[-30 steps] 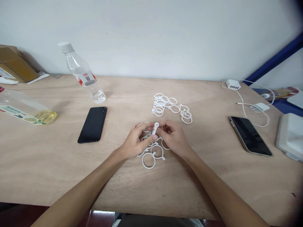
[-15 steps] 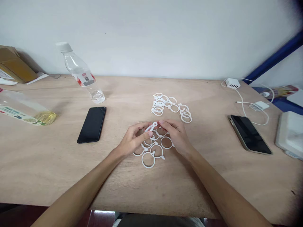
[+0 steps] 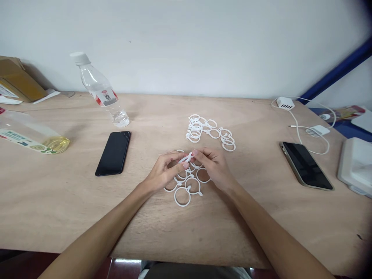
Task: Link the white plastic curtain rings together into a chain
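My left hand (image 3: 167, 169) pinches a white plastic curtain ring (image 3: 185, 158) between thumb and fingers, above the middle of the table. Closed at the small eyelet end of that same ring is my right hand (image 3: 213, 164), its thumb and forefinger meeting there. Below both hands lies a loose group of white curtain rings (image 3: 182, 197), partly covered by the fingers. Farther back, a second cluster of the same rings (image 3: 214, 133) rests on the wood, several of them overlapping.
On the wooden table (image 3: 162, 228), a black phone (image 3: 113, 153), a water bottle (image 3: 101, 91) and an oil bottle (image 3: 31, 135) are at left. To the right are another phone (image 3: 306, 164), a charger (image 3: 285, 103) with white cables, and a white case (image 3: 356, 164).
My right thumb and forefinger have moved slightly left onto the eyelet of the held ring, which has turned a little. Both groups of rings on the table stay put.
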The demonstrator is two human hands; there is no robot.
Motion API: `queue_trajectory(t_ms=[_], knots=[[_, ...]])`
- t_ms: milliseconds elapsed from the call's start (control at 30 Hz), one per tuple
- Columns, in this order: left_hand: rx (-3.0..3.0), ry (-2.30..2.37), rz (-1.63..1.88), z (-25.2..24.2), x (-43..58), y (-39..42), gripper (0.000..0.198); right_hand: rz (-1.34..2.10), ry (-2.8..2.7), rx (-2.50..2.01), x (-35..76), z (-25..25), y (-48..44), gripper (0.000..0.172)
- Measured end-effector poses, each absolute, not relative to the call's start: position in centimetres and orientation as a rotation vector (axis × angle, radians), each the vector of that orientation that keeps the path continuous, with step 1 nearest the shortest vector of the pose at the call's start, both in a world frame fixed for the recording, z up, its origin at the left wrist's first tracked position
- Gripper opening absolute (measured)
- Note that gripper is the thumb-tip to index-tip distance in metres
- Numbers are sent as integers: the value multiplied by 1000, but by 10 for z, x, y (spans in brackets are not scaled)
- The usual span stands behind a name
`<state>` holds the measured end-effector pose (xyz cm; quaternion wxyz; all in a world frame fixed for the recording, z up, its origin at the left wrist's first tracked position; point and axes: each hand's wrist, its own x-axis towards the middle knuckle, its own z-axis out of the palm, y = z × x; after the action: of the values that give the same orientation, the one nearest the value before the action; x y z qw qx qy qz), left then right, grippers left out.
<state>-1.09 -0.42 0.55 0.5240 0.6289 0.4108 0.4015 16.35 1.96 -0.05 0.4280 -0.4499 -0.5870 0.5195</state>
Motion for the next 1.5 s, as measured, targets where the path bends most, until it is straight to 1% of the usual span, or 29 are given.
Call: queue_trajectory(t_ms=[200,400,633,700,833,867,967,1033,1167,1300,1500], knots=[[1506,977,960,4,-12,-4,34,1327,-1425,-1124,163,-3,20,31],[1548,984,951,4,-13,-4,32,1336,-1431,-1134,163,-4,21,32],[1517,973,964,4,-13,-3,32,1299,-1493,-1187,166,5,20,33],[1495,993,972,3,-13,-3,33,1188,-1538,-1238,169,6,25,33],[1451,1057,989,1,-13,-3,39,730,-1732,-1405,176,-3,51,26],[1449,1067,995,0,-12,-2,40,652,-1792,-1429,177,-6,60,27],[1477,1078,1009,-2,-12,-2,40,478,-1955,-1485,178,-12,83,38],[1524,1071,1010,-3,-12,-2,37,413,-2040,-1513,177,-14,93,40],[1628,1071,1020,-2,-12,-1,32,444,-2136,-1502,177,-17,101,29],[1764,1096,1017,-2,-10,-2,30,483,-2049,-1415,176,-17,99,21],[1978,1206,876,-1,-9,-6,34,747,-1489,-1301,171,-5,73,27]])
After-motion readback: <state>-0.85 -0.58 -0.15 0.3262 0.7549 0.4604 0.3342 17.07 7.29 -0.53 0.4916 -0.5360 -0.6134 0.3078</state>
